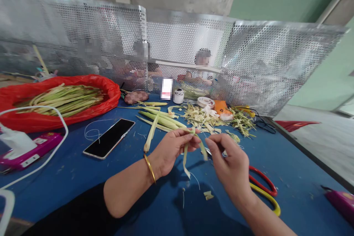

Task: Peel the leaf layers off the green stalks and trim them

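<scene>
My left hand, with a gold bangle at the wrist, pinches a folded pale green leaf strip whose ends hang down. Close by on the right, my right hand has thumb and forefinger pressed together on what looks like a fine thread running from the strip. Scissors with one red and one yellow handle lie partly hidden beneath my right hand. Several longer green stalks rest on the blue table beyond my left hand. A small cut scrap lies below the hands.
Leaf trimmings are heaped near a tape roll and thread spool. At left are a phone, a purple power strip with a white cable, and a red bag of stalks. Perforated metal panels stand behind; people sit beyond.
</scene>
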`<state>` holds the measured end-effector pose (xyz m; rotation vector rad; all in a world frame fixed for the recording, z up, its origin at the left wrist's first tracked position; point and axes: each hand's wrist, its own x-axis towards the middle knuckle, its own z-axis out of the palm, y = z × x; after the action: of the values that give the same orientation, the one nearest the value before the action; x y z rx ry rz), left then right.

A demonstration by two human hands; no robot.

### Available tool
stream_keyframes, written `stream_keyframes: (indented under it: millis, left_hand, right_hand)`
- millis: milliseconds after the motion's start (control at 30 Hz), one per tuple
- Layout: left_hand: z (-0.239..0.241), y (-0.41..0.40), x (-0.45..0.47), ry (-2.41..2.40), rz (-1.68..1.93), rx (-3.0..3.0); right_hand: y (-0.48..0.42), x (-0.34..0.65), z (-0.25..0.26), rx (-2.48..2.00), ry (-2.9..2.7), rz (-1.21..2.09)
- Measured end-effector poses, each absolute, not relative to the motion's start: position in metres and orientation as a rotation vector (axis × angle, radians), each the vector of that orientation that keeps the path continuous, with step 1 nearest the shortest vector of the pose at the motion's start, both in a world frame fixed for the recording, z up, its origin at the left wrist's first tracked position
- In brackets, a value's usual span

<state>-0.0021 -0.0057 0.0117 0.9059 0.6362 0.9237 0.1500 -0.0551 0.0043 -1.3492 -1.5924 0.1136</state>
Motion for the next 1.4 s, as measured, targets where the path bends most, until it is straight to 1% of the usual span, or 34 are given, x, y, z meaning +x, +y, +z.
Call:
stream_keyframes:
  millis: [67,167,233,433,600,700,833,933,1000,1133,1200,1400]
  left_hand:
    - [0.014,-0.006,-0.004,0.609,0.884,0.892]
    - [0.014,-0.007,-0.004,0.618,0.866,0.898]
    - [0.014,-0.008,-0.003,0.689,0.881,0.937]
    - [0.009,-0.009,0.003,0.901,0.997,1.192]
    - [0.008,-0.005,0.001,0.946,1.017,1.207]
    - [0.010,-0.006,-0.002,0.862,0.902,1.184]
    - [0.010,-0.009,-0.002,0.753,0.701,1.187]
    - [0.008,-0.011,-0.001,0.692,0.679,1.190]
    - [0.008,-0.010,0.000,0.697,0.708,1.196]
    - [0.010,-0.010,-0.001,0.784,0.761,1.212]
    - [0.010,-0.010,-0.001,0.825,0.757,1.245]
    - [0.010,-0.014,0.001,0.868,0.733,1.324]
  right_hand:
    - [-0.049,0.155,0.005,-1.389,-1.593,0.124]
    - [-0.043,0.154,0.001,-1.412,-1.701,0.427]
    - [-0.043,0.151,-0.002,-1.422,-1.740,0.523]
    - [-0.052,0.147,0.000,-1.375,-1.868,0.262]
    - [-0.050,0.151,0.004,-1.392,-1.793,0.356]
    - [-0.044,0.152,0.004,-1.393,-1.640,0.558]
    - [-0.041,0.149,0.002,-1.250,-1.328,1.017]
    - [-0.041,0.148,0.000,-1.121,-1.152,1.276]
    - [-0.040,0.148,-0.002,-1.147,-1.102,1.279]
    - [-0.035,0.151,-0.004,-1.325,-1.137,1.067]
    - [-0.034,0.151,-0.003,-1.344,-1.162,1.040]
    - [-0.039,0.146,-0.004,-1.134,-1.111,1.296]
